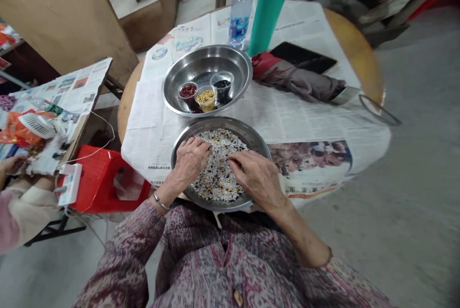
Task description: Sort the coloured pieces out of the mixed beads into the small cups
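Observation:
A steel basin [264, 142] at the table's near edge holds a spread of white grains [221, 188] mixed with yellow, dark red and black ones. Over its left side rests my left hand [191, 160], its fingers bent and close together at the grains. My right hand [257, 176] is at the right side, thumb and fingertips drawn into a pinch; whatever is between them is too small to see. Just beyond stands a wider steel basin [201, 59] with three clear cups: dark red beans [188, 91], yellow beans [206, 97] and black beans [223, 84].
Newspaper [151, 126] covers the round table. Behind the basins stand a water bottle [240, 13] and a green bottle [271, 11]. A folded umbrella [298, 78] and a dark tablet-like object [304, 56] lie right. At left are a red stool [104, 178], power strip [71, 183] and another person's hand [13, 164].

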{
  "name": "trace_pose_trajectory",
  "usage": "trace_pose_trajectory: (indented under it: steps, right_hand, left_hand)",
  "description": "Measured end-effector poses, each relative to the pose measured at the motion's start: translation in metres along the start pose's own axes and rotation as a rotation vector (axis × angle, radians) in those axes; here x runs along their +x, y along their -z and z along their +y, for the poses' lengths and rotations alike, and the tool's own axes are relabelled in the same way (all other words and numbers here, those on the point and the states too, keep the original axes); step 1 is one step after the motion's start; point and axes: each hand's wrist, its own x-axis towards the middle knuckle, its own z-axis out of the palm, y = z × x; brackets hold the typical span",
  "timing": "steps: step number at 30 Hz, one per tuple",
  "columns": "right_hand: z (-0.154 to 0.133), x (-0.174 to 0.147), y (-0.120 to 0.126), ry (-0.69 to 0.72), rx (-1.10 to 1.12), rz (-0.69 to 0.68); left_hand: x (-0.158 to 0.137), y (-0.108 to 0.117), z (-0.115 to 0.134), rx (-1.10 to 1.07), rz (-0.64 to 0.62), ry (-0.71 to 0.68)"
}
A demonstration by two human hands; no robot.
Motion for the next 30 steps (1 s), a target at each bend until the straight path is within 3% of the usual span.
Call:
trace_pose_trajectory:
  steps: [8, 13, 18, 21, 25, 30]
  right_hand:
    - [0.0, 0.0, 0.001, -0.008, 0.009, -0.011]
    - [0.0, -0.001, 0.0, -0.013, 0.001, -0.009]
    - [0.002, -0.001, -0.002, -0.006, 0.006, -0.007]
    - [0.003, -0.001, -0.002, -0.009, 0.017, -0.01]
    - [0.002, -0.001, -0.002, -0.001, 0.007, -0.009]
    - [0.002, -0.001, -0.001, 0.015, 0.002, 0.001]
  left_hand:
    - [-0.007, 0.004, -0.004, -0.107, 0.075, 0.085]
    - [-0.022, 0.012, -0.006, -0.502, 0.148, 0.233]
    - [-0.032, 0.025, 0.004, -1.141, 0.016, 0.542]
    - [-0.031, 0.028, 0.008, -1.401, -0.06, 0.668]
    - [-0.03, 0.026, 0.007, -1.561, -0.124, 0.747]
    - [-0.03, 0.022, 0.005, -1.527, -0.143, 0.695]
